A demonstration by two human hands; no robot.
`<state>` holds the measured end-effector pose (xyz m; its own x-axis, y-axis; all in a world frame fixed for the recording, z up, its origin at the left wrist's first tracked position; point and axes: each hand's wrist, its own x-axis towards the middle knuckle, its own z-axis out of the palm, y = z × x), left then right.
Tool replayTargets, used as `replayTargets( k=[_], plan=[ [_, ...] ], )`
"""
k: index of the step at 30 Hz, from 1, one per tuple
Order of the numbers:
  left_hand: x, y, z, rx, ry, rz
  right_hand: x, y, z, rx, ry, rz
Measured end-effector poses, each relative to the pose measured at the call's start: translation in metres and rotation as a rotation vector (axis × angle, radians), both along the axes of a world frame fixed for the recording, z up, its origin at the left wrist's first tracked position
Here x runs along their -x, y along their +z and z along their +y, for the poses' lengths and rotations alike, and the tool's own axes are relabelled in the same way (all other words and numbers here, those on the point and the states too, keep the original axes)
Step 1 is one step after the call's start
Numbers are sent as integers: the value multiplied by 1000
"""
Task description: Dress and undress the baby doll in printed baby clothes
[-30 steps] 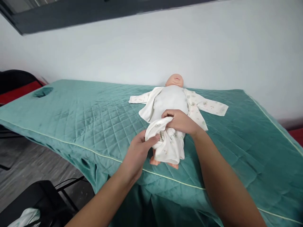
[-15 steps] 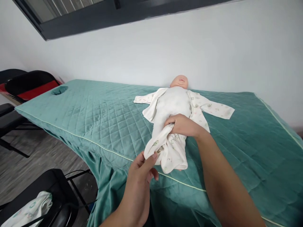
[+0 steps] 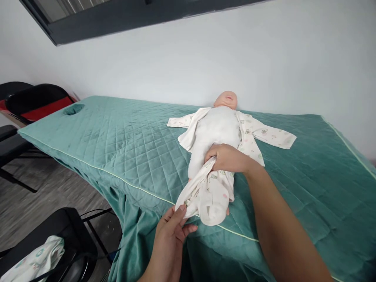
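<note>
Pinching the printed garment (image 3: 213, 194) between its fingers (image 3: 178, 214), your left hand (image 3: 172, 235) holds one end near the green bed's (image 3: 132, 149) front edge; your right hand's (image 3: 226, 157) fingers grip its upper part, over the doll's (image 3: 217, 127) legs (it lies face up, jacket (image 3: 274, 137) spread open).

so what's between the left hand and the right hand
In the head view, part of a bunched white cloth garment with small prints runs between the left hand and the right hand; each grips it.
</note>
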<state>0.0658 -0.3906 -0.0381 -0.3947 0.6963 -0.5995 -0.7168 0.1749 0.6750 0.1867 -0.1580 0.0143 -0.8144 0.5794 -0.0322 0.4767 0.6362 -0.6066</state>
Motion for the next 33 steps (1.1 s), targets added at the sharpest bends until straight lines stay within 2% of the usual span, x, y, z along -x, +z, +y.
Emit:
replayTargets(
  k=[5,10,16,22,28,33],
  plan=[
    [5,-10,4,-89,-8,74,2,-1,-1,-11,-35,-32],
    [7,-2,9,-83,-47,139,2,0,-2,-1,-53,-36],
    [18,6,10,-80,-155,68,2,0,-3,-3,-65,-17],
    [22,5,14,-136,-176,-33,0,1,-4,33,-62,10],
    [24,-2,22,-209,-198,-19,-2,2,-4,57,-49,26],
    [23,0,29,-264,-226,35,-3,2,-3,46,3,46]
  ],
)
